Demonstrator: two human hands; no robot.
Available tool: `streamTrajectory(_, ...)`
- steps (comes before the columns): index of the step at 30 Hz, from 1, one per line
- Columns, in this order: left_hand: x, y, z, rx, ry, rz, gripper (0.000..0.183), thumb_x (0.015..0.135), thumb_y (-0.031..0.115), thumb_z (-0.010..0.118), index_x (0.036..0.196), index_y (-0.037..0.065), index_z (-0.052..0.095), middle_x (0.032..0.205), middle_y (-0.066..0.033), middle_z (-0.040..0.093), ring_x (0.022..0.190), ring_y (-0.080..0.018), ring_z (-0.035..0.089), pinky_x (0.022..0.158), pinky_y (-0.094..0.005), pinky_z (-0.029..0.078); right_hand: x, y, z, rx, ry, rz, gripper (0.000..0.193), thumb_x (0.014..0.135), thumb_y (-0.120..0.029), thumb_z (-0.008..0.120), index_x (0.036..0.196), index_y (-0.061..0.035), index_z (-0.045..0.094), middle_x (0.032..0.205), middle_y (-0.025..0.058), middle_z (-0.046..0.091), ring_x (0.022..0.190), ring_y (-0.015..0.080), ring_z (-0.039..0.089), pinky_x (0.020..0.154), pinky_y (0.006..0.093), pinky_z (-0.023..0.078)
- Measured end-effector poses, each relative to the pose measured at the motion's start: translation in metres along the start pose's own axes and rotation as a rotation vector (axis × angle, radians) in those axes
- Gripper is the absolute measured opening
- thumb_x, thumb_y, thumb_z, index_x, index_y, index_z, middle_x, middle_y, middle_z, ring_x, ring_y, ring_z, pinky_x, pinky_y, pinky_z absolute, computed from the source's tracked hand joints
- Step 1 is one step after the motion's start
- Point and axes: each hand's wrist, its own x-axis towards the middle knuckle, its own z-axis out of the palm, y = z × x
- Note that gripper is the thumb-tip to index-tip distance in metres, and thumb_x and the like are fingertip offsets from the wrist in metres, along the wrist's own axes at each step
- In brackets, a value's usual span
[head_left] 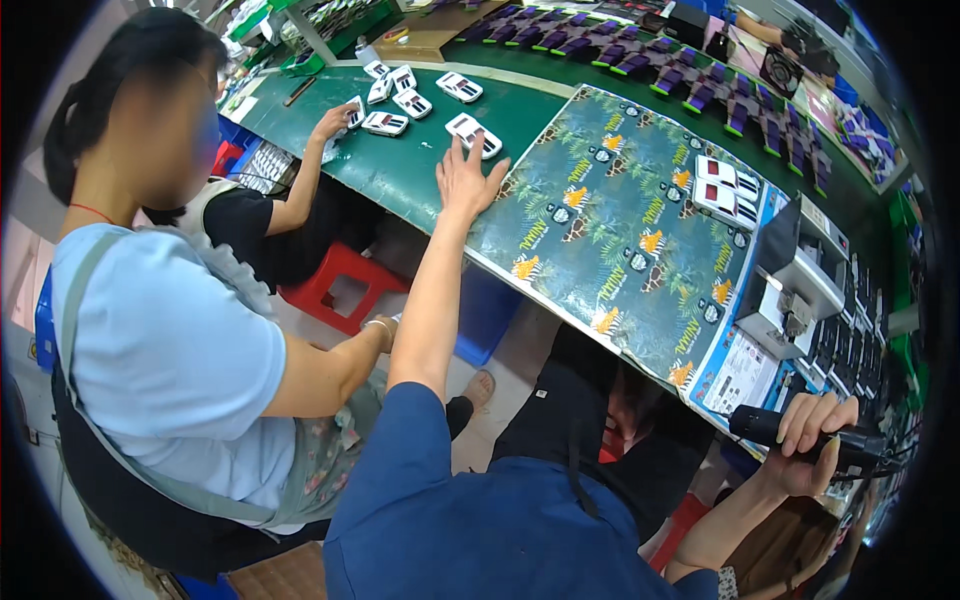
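Hiding black device (757, 425) mid-length: right fingers (796, 424)

head view | left fisheye of head-worn pair | looks down, forward | near workbench (400, 165)

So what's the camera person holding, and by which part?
The right hand grips a black tool around its middle; the left hand, thumb apart, just touches a white toy car.

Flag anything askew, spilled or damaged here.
No obvious spills or damage. The white toy cars on the green tabletop lie at mixed angles, looking untidy beside the aligned pair on the animal-print mat.
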Motion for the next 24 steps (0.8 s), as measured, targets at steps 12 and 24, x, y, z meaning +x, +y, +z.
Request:
streamTrajectory(12,0.087,-0.041,0.018,0.44,0.068,-0.24,0.038,0.092,0.038,0.062,0.121,0.013,0.06,0.118,-0.0127,0.056,0.11,-0.0306,0.056,0.082,-0.054,0.046,0.002,0.015,0.005,-0.063,0.047,0.102,0.028,0.088,-0.023,0.066,0.093,-0.0069,0.043,0.062,0.0007,0.046,0.044,0.0075,0.044,0.045,0.0186,0.041)
streamTrajectory(24,-0.023,0.098,-0.005,-0.405,0.344,0.101,0.036,0.081,0.007,0.073,0.115,-0.004,0.063,0.113,-0.0196,0.064,0.099,-0.0282,0.061,0.089,-0.0388,0.048,-0.011,-0.027,-0.018,-0.079,-0.033,-0.036,0.025,0.089,-0.024,0.066,0.098,-0.0079,0.048,0.069,-0.0001,0.054,0.051,0.0097,0.053,0.053,0.025,0.047)
